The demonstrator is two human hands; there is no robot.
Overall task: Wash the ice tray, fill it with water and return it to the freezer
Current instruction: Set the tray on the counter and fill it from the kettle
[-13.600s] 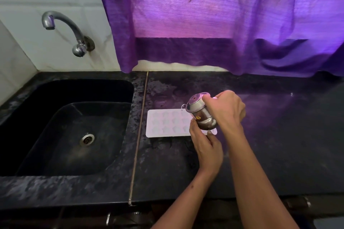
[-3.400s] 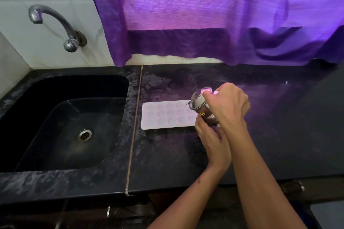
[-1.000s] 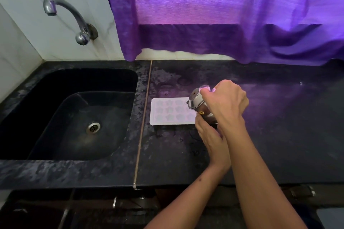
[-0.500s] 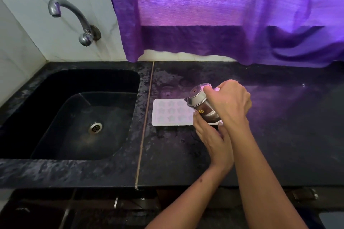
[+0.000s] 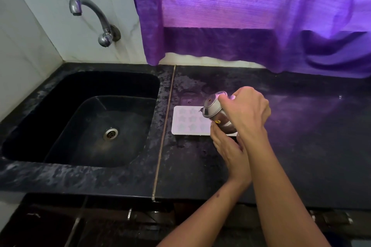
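A white ice tray (image 5: 187, 120) with star-shaped cells lies flat on the black counter (image 5: 301, 136), just right of the sink. My right hand (image 5: 247, 110) grips a small steel-topped container (image 5: 214, 110) and holds it tilted over the tray's right part. Below it, my left hand (image 5: 228, 146) rests with straight fingers against the tray's near right edge. The tray's right end is hidden behind the container and hands.
A black sink (image 5: 84, 122) with a metal drain (image 5: 110, 133) lies to the left. A steel tap (image 5: 90, 16) juts from the white tiled wall above it, with no water running. A purple curtain (image 5: 251, 16) hangs behind the counter.
The hands and container keep the same pose over the tray. The view has shifted slightly, and the container's top has tilted a little further left.
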